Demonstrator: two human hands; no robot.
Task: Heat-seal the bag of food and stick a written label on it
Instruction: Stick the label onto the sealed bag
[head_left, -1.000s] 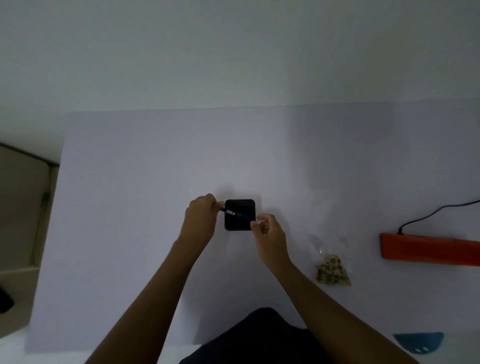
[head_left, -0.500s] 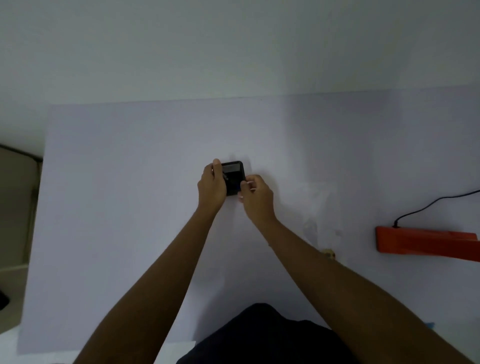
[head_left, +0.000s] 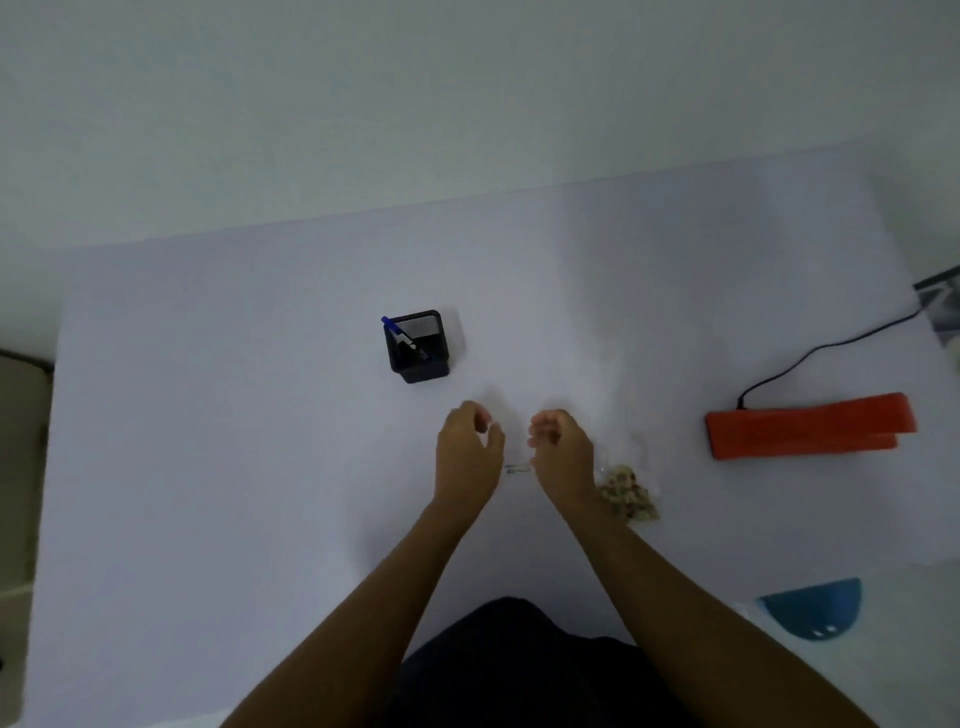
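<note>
Both my left hand (head_left: 467, 457) and right hand (head_left: 563, 452) hover loosely curled, holding nothing. Bag of food (head_left: 628, 493) lies beside my right wrist (unsealed, I judge); next: carry it to the orange heat sealer (head_left: 805, 426).

A pale, plain counter (head_left: 208, 415) carries a black square holder (head_left: 418, 347) with a blue pen (head_left: 402, 336) leaning in it. To the right lies an orange heat sealer (head_left: 805, 426) with a black cord (head_left: 831, 348). Nearer, a clear bag of food (head_left: 628, 493) lies flat. A blue curved object (head_left: 813, 608) sits at the near right edge.
</note>
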